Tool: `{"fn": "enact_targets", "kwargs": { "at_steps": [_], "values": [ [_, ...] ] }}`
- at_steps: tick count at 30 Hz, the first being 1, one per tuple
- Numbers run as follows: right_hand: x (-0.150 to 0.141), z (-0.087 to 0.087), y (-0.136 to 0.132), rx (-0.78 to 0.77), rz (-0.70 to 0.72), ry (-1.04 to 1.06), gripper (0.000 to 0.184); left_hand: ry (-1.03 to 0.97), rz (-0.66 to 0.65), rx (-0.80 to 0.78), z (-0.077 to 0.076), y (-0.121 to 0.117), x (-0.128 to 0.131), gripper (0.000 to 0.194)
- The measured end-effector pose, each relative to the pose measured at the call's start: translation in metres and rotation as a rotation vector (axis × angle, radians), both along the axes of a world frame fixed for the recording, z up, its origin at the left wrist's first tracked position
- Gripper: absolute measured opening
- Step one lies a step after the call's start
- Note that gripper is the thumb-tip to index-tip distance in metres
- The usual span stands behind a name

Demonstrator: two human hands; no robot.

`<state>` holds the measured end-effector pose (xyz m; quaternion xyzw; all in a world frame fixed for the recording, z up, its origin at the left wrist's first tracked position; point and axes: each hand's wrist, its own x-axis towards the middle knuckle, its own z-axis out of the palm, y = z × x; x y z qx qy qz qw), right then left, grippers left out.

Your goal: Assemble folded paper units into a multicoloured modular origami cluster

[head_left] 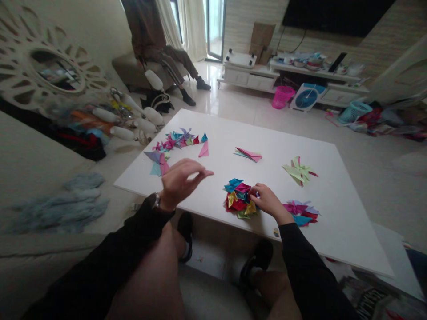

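Observation:
My left hand [185, 178] hovers over the near left of the white table [213, 133], thumb and fingertips pinched together. Whether anything small is between them I cannot make out. At the near edge my right hand [268, 202] has its fingers closed on a folded paper piece at the right side of a colourful pile of folded papers [236, 202]; its fingertips partly hide that piece. Behind my right wrist lies a second pile of purple, blue and red folded papers [300, 211]. Left of my left hand are purple and pink folded papers [156, 160].
Small folded paper figures [176, 140] line the far left of the table, beside a pink folded piece [204, 149]. Flat folded papers [248, 154] lie mid-table, and light green ones [298, 171] to the right. A lamp [145, 120] stands past the left edge; a person [156, 40] sits behind.

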<state>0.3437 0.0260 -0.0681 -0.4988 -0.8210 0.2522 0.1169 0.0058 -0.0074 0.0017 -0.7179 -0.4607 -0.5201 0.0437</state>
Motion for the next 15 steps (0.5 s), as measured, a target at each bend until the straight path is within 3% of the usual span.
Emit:
{"fn": "enact_targets", "kwargs": {
  "at_steps": [2, 6, 9, 12, 15],
  "values": [
    [0.001, -0.002, 0.000, 0.002, 0.004, 0.007, 0.014, -0.035, 0.102, -0.096, -0.013, 0.026, -0.026, 0.021],
    [0.005, -0.006, 0.002, 0.006, -0.001, 0.010, 0.014, -0.187, 0.347, -0.434, -0.047, 0.079, -0.090, 0.011],
    [0.005, -0.009, 0.003, 0.006, -0.001, 0.007, 0.016, -0.157, 0.373, -0.586, -0.069, 0.105, -0.124, 0.007],
    [0.004, -0.011, 0.005, -0.008, -0.007, 0.007, 0.016, -0.021, 0.337, -0.687, -0.086, 0.126, -0.135, 0.008],
    [0.002, -0.013, 0.008, -0.024, -0.016, 0.007, 0.016, 0.054, 0.356, -0.769, -0.102, 0.150, -0.128, 0.012]
  ]
}}
